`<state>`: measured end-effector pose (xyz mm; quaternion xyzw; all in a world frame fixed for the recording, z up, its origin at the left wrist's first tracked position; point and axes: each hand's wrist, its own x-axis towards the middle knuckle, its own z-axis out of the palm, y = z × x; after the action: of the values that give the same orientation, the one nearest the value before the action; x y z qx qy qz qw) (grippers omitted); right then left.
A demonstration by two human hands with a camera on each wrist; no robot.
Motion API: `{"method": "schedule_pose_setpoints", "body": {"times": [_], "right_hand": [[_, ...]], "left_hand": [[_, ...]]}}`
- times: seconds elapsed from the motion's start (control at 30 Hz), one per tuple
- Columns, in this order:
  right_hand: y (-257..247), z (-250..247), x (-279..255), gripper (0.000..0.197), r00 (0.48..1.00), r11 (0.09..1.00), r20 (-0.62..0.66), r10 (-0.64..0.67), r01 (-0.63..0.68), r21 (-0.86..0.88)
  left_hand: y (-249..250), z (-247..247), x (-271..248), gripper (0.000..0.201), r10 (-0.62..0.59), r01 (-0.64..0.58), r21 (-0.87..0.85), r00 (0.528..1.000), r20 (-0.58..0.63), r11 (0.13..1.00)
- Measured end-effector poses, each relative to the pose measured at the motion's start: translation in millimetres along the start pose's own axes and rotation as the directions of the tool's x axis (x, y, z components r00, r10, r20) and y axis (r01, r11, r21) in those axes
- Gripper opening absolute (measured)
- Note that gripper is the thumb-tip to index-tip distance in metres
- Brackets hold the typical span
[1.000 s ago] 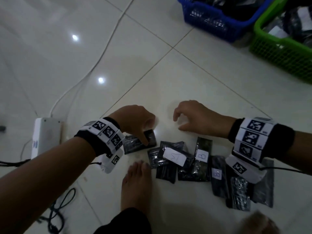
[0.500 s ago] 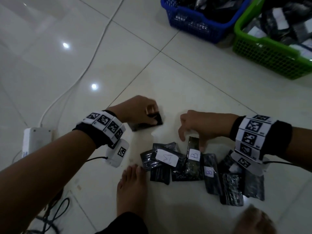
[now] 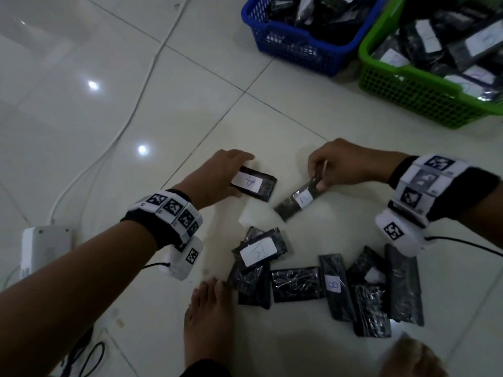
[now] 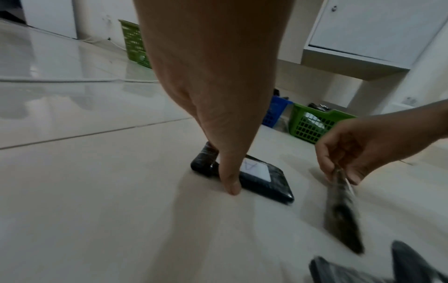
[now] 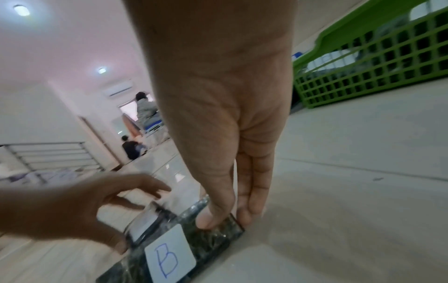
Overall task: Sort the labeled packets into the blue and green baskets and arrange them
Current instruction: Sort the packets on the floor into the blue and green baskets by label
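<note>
My left hand (image 3: 236, 176) grips a black packet labelled A (image 3: 253, 183) by its edges, low over the floor, label up; in the left wrist view my thumb lies on the near edge of the A packet (image 4: 257, 172). My right hand (image 3: 318, 180) pinches one end of a black packet labelled B (image 3: 298, 201), which hangs tilted; the right wrist view shows the B packet (image 5: 169, 254) between thumb and fingers (image 5: 213, 216). Several more black packets (image 3: 337, 284) lie in a loose pile near me. The blue basket (image 3: 294, 47) and green basket (image 3: 419, 91) stand far right, both holding packets.
My bare feet (image 3: 209, 319) rest beside the pile. A white cable (image 3: 130, 112) runs across the tiles to a white box (image 3: 46, 248) at the left. Black cords (image 3: 89, 355) lie at the lower left. A second green basket (image 4: 134, 44) and a white cabinet (image 4: 363, 30) stand further off.
My left hand lifted the A packet away from the pile and turned its label up. My right hand pinched the B packet out of the pile and raised it toward the baskets.
</note>
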<state>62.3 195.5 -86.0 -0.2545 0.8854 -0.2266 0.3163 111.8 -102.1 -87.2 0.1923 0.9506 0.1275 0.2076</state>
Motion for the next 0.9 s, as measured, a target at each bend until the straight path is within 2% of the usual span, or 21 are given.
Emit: {"method": "schedule_pose_setpoints", "body": {"times": [0.1,0.2,0.27,0.37,0.47,0.53,0.6,0.67,0.73,0.83,0.9], "right_hand": [[12,-14,0,0.023,0.976,0.976,-0.156,0.154,-0.126,0.178],[18,-10,-1,0.022,0.924,0.889,-0.241,0.295,-0.173,0.424],[17,-6,-1,0.021,0.908,0.8,-0.247,0.339,-0.14,0.583],[13,-6,0,0.02,0.886,0.693,-0.255,0.387,-0.097,0.715],[9,-17,2,0.022,0.865,0.563,-0.289,0.411,0.009,0.826],[7,-34,4,0.024,0.833,0.48,-0.347,0.43,0.115,0.87],[7,-57,4,0.027,0.787,0.403,-0.409,0.463,0.224,0.887],[8,-82,3,0.026,0.726,0.346,-0.472,0.5,0.332,0.878],[10,-103,2,0.018,0.666,0.299,-0.506,0.548,0.409,0.862],[18,-128,-1,0.013,0.604,0.275,-0.525,0.6,0.461,0.844],[30,-140,-9,0.019,0.562,0.286,-0.524,0.64,0.458,0.842]], "left_hand": [[-11,-9,2,0.059,-0.038,0.044,0.105,0.998,-0.055,0.993],[-16,-12,1,0.057,-0.041,0.052,0.111,0.994,-0.101,0.992],[-15,-14,3,0.059,-0.023,0.037,0.117,0.993,-0.116,0.992],[-14,-20,8,0.061,-0.005,0.021,0.133,0.993,-0.121,0.991],[-10,-40,22,0.058,0.015,0.012,0.117,0.974,-0.224,0.993],[-5,-60,42,0.056,0.006,0.013,0.047,0.917,-0.398,0.999],[6,-85,71,0.052,-0.043,0.003,-0.071,0.824,-0.566,0.997],[23,-112,107,0.048,-0.116,-0.033,-0.203,0.729,-0.675,0.979],[42,-138,145,0.045,-0.19,-0.071,-0.311,0.655,-0.731,0.948],[64,-166,200,0.036,-0.243,-0.095,-0.365,0.591,-0.769,0.926],[79,-178,238,0.035,-0.272,-0.089,-0.396,0.59,-0.76,0.914]]}}
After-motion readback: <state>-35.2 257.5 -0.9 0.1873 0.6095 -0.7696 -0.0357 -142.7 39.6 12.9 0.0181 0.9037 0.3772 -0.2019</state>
